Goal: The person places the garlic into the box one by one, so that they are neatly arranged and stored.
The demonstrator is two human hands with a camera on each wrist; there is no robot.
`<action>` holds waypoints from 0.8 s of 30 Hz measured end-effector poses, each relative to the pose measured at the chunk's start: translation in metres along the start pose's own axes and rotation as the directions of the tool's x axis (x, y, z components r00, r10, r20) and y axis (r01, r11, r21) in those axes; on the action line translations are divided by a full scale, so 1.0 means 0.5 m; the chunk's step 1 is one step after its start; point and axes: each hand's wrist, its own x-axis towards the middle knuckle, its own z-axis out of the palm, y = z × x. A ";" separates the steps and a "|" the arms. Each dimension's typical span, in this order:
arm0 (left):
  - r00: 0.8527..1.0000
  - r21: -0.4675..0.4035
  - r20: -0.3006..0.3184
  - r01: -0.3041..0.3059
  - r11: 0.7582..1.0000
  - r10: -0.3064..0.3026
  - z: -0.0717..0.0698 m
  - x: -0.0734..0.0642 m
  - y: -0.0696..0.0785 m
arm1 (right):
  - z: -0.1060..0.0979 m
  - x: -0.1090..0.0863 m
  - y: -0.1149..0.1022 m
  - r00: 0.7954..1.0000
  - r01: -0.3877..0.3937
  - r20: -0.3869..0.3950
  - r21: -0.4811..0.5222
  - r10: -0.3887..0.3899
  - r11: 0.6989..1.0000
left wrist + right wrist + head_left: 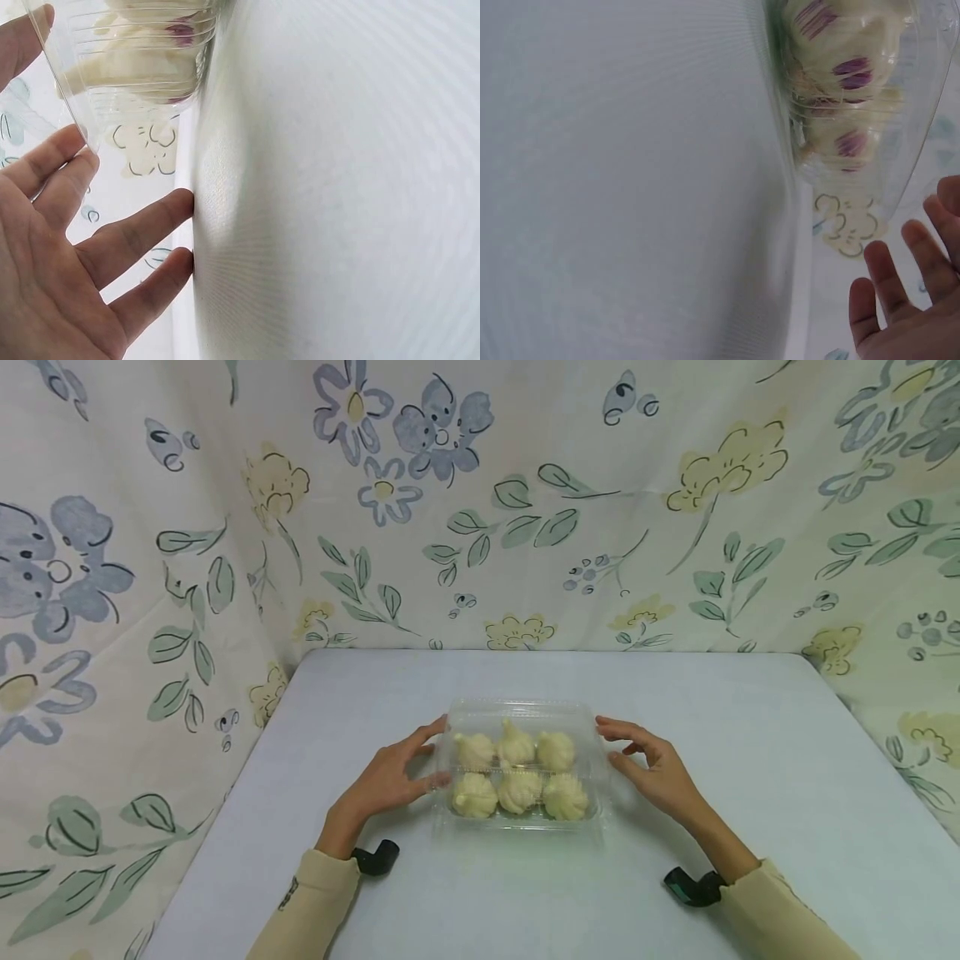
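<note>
A clear plastic clamshell container (517,823) stands on the white table, holding several pale garlic bulbs (520,791) in two rows. Purple streaks mark the bulbs (851,75) in the right wrist view. My left hand (393,774) is at the container's left side, thumb and forefinger spread along its rim. In the left wrist view, fingertips (73,139) meet the plastic edge while two lower fingers reach down to the tabletop. On the other side, my right hand (660,768) has its fingers spread and slightly bent, just beside the right rim.
The white table (360,685) has rounded far corners and runs up to a flowered cloth (525,510) behind it and at both sides. Black wrist devices (377,857) sit below each hand, by the beige sleeves (307,902).
</note>
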 end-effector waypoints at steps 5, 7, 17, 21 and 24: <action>0.999 -0.041 0.003 -0.032 0.999 0.032 -0.001 0.002 -0.003 | 0.002 -0.002 0.001 1.000 -0.003 0.009 0.004 0.003 1.000; 0.999 -0.055 0.006 -0.044 0.998 0.044 -0.002 0.002 -0.005 | 0.002 -0.002 0.001 1.000 -0.002 0.012 0.009 0.002 1.000; 0.997 -0.131 0.019 -0.073 0.989 0.076 -0.010 0.003 -0.011 | 0.004 -0.008 -0.006 0.999 -0.002 0.036 -0.018 0.002 1.000; 0.998 -0.174 0.010 -0.058 0.983 0.061 -0.012 0.004 -0.012 | 0.003 -0.012 -0.009 0.998 -0.019 0.052 -0.060 0.022 0.998; 0.998 -0.178 -0.010 -0.056 0.982 0.055 -0.013 0.005 -0.012 | 0.001 -0.017 -0.010 0.995 -0.055 0.081 -0.097 0.063 0.994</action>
